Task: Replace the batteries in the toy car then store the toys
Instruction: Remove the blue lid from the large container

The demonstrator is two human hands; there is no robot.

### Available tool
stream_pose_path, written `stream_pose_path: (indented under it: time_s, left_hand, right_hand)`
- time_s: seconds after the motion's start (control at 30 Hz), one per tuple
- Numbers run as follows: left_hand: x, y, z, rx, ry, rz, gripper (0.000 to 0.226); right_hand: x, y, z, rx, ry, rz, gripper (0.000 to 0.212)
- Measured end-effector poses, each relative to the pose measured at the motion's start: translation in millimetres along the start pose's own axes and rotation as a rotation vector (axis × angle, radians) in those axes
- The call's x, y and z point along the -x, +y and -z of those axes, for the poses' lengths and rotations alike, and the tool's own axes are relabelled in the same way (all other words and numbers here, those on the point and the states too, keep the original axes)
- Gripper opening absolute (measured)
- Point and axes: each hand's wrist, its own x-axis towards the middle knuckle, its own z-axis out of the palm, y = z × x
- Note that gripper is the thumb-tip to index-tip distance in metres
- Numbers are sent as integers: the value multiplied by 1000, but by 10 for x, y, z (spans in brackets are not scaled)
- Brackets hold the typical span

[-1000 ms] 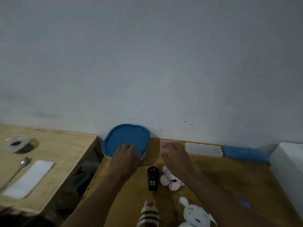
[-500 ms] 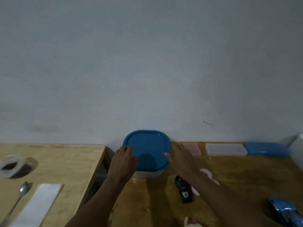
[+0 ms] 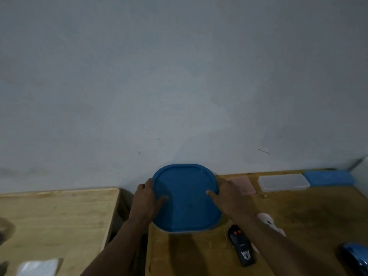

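Note:
A storage container with a blue lid [image 3: 187, 198] stands on the wooden table [image 3: 310, 222] near the wall. My left hand [image 3: 147, 200] grips its left edge, thumb on the lid. My right hand [image 3: 227, 198] grips the right edge, thumb also on top. A black remote control [image 3: 241, 248] with two red buttons lies in front of the container, by my right forearm. A pink and white plush toy [image 3: 268, 223] shows partly behind that forearm. The shiny blue toy car [image 3: 355, 259] sits at the bottom right edge, cut off.
Along the wall lie a pink flat box [image 3: 244, 184], a clear flat box [image 3: 283, 182] and a blue flat box [image 3: 328, 177]. A second, lighter table [image 3: 55, 220] stands to the left across a gap, with a white sheet [image 3: 37, 267] on it.
Both hands closed around the container's sides and drew it toward me. The view shifted, so the plush toys dropped mostly out of sight and the blue car came in at the right.

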Motion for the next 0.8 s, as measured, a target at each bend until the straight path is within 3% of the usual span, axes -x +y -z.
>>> stream_pose_path:
  time_s: [0.13, 0.37, 0.53, 0.8]
  left_hand:
    - [-203, -49, -81, -23, -56, 114, 70]
    - [-339, -35, -89, -55, -118, 203, 63]
    - [-382, -71, -104, -60, -118, 238, 80]
    - [-367, -64, -92, -64, -119, 231, 85]
  right_hand:
    - [-169, 26, -40, -93, -111, -118, 55]
    - [-250, -2, -83, -155, -106, -148, 45]
    - [-238, -17, -90, -155, -94, -150, 43]
    - [-249, -53, -83, -124, -96, -145, 45]
